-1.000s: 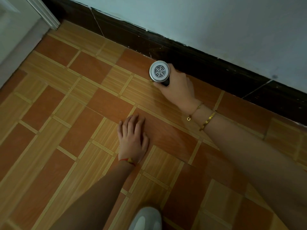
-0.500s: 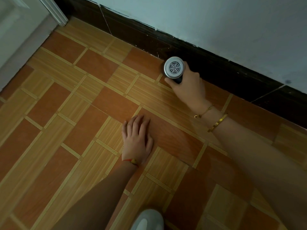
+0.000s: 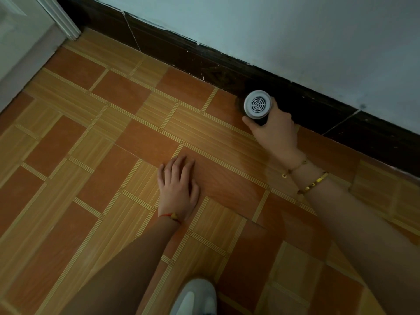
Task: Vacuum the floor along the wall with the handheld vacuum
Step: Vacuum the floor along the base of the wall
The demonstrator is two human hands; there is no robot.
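Right hand (image 3: pixel 276 130) grips the vacuum (image 3: pixel 258 106) upright against the far baseboard (image 3: pixel 181 55), nozzle presumably down; left hand (image 3: pixel 178 189) lies flat, fingers straight, probably bracing the crouch.

1. This looks like a room in a home, though the light is dim.
2. The floor (image 3: pixel 95 155) has orange and wood-pattern tiles.
3. A dark baseboard (image 3: pixel 186 57) runs under a pale painted wall (image 3: pixel 295 30).
4. A white door frame (image 3: pixel 61 17) stands in the corner.

Glossy orange-and-tan wood-look tiled floor (image 3: pixel 141 142); dark polished skirting tiles (image 3: pixel 181 57), scuffed; grey matt plastic vacuum end cap (image 3: pixel 258 104); matt painted wall (image 3: pixel 295 30).
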